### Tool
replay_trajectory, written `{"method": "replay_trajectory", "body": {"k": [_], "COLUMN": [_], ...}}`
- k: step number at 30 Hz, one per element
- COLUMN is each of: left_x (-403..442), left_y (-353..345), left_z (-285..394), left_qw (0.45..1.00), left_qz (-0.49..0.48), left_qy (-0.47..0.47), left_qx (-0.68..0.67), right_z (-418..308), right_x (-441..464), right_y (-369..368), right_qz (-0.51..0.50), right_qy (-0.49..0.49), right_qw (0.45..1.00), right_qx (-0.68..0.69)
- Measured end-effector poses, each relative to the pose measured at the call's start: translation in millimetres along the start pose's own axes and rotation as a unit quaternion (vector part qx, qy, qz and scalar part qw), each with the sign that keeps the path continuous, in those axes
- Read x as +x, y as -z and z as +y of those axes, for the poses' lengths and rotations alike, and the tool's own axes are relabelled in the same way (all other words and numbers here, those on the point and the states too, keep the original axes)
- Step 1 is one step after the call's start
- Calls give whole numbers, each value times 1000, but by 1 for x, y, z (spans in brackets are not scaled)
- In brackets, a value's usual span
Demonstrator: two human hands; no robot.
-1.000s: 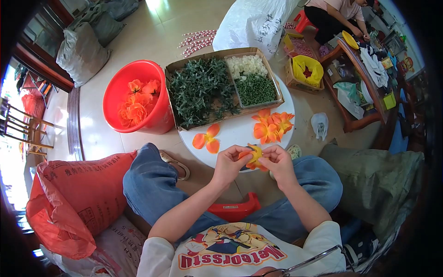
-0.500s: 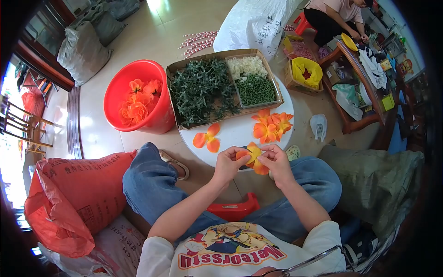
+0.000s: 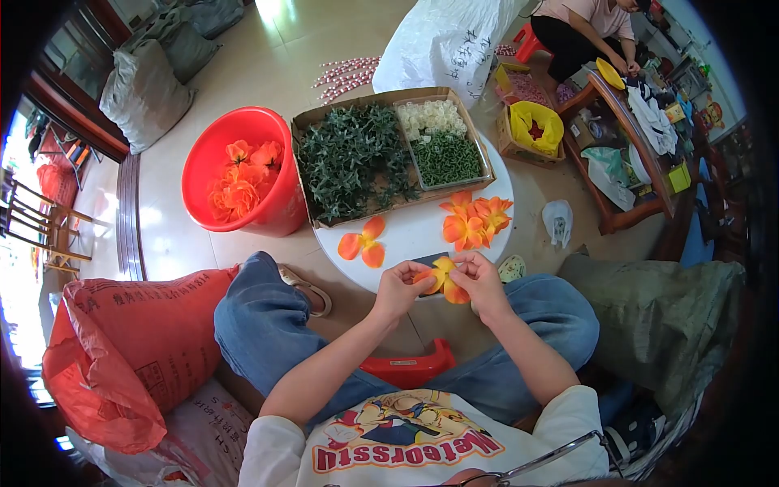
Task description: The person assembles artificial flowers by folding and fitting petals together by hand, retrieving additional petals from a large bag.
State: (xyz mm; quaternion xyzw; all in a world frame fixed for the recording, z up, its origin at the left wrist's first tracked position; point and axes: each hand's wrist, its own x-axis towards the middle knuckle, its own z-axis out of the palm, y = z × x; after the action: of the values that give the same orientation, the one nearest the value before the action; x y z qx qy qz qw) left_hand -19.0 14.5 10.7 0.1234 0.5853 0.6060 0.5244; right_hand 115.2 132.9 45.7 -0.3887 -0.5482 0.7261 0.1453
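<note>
An orange and yellow artificial flower petal piece (image 3: 443, 278) is held up over the near edge of the round white table (image 3: 357, 277). My left hand (image 3: 398, 289) pinches its left petal, and my right hand (image 3: 480, 284) grips it from the right with thumb and fingers. A similar loose petal piece (image 3: 363, 243) lies flat on the tabletop to the left. Beyond my right hand sits a cluster of orange petals (image 3: 475, 221). A dark flat object (image 3: 425, 260) on the table is mostly covered by my hands.
Across the table's back rests a cardboard box (image 3: 369, 213) of green leaves (image 3: 353, 154), with a clear tray (image 3: 446, 183) of white and green parts. Left stands a red bucket (image 3: 276, 207) of orange flowers. Sacks (image 3: 154, 341) flank my legs. A person (image 3: 596, 32) sits at the upper right.
Both hands stay on the petal piece, and my right fingers have shifted slightly on it. The petal piece has turned a little. The whole view has drifted slightly.
</note>
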Motion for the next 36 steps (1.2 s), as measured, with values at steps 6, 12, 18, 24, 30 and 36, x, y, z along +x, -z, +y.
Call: {"method": "replay_trajectory", "body": {"k": [6, 12, 18, 24, 30, 36], "left_x": [1, 5, 3, 1, 0, -163], "left_y": [4, 9, 14, 19, 32, 92], "left_z": [-5, -9, -4, -9, -18, 114], "left_qw": [1000, 1000, 999, 996, 996, 893], "left_qz": [0, 1, -10, -19, 33, 254], "left_qy": [-7, -7, 37, 85, 3, -300], "left_qx": [12, 18, 4, -3, 83, 219], "right_z": [-3, 4, 1, -17, 0, 15], "right_x": [3, 10, 11, -4, -1, 4], "right_y": [2, 11, 11, -6, -5, 1], "right_qz": [-8, 9, 111, 41, 22, 13], "right_qy": [-3, 14, 172, 407, 374, 385], "right_qw": [1000, 999, 960, 817, 838, 829], "right_qx": [-14, -39, -193, -406, -396, -406]}}
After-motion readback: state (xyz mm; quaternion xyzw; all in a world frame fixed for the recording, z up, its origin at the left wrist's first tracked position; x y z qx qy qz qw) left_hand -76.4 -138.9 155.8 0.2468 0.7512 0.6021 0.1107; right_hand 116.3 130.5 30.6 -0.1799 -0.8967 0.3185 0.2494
